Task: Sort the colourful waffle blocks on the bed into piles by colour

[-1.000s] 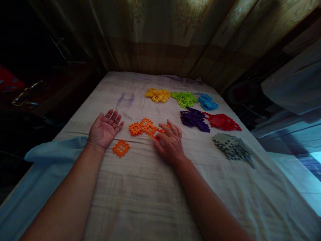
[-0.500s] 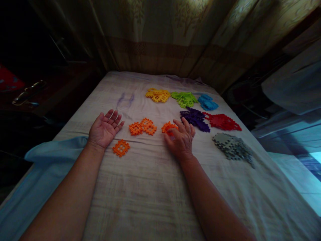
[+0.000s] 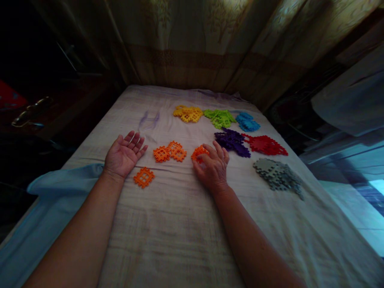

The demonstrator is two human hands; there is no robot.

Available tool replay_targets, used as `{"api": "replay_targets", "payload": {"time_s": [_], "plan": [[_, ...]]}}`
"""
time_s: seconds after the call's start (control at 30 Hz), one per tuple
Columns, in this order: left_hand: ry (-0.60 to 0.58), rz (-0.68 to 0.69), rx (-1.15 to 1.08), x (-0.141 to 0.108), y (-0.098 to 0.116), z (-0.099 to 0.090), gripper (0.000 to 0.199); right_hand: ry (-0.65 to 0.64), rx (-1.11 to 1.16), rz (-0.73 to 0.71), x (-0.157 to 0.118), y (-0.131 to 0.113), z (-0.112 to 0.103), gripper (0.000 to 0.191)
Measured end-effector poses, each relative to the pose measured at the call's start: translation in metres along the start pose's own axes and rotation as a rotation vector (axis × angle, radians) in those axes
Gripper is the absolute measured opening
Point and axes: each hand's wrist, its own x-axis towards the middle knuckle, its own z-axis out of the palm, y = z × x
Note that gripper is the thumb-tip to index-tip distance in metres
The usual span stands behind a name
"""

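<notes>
My left hand [image 3: 124, 156] rests palm up on the sheet, holding nothing, its fingers stretched out. Just below it lies a single orange interlocking tile [image 3: 144, 177], square with a toothed edge and a window-like grid. A small group of orange tiles [image 3: 170, 152] lies between my hands, some overlapping. My right hand [image 3: 212, 165] bends over another orange tile [image 3: 199, 152], thumb and index finger closed on its near side. The fingers partly cover that tile, and other orange tiles may lie under it.
Beyond my right hand lie piles of yellow [image 3: 188, 114], green [image 3: 220, 118], blue [image 3: 247, 121], purple [image 3: 232, 142], red [image 3: 266, 145] and grey tiles [image 3: 278, 175]. A light blue cloth [image 3: 63, 200] hangs at the bed's left edge. A curtain [image 3: 192, 52] closes off the far end.
My right hand has shifted slightly left and its thumb and index finger have drawn in on the orange tile. My left hand stays palm up in place.
</notes>
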Motion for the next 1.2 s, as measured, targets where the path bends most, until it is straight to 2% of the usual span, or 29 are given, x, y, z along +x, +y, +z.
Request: {"api": "replay_targets", "payload": {"time_s": [0.13,0.33,0.47,0.8,0.93,1.2], "plan": [[0.004,-0.012,-0.004,-0.001,0.001,0.001,0.03,-0.058,0.003,-0.063,0.0,-0.007,-0.001,0.011],[-0.006,-0.006,0.022,-0.002,0.001,0.001,0.024,-0.277,0.003,-0.095,-0.004,-0.027,0.005,0.039],[0.007,-0.009,0.008,-0.002,0.001,0.002,0.024,-0.352,0.0,-0.058,-0.006,-0.035,0.009,0.045],[0.032,-0.02,-0.004,-0.005,0.001,0.007,0.029,-0.336,0.037,-0.064,-0.002,-0.036,0.006,0.015],[0.033,-0.017,-0.014,-0.004,0.001,0.007,0.03,-0.324,0.061,-0.099,-0.002,-0.035,0.005,0.014],[0.018,-0.017,-0.001,-0.003,0.001,0.004,0.027,-0.259,0.021,-0.065,-0.001,-0.03,0.003,0.015]]}}
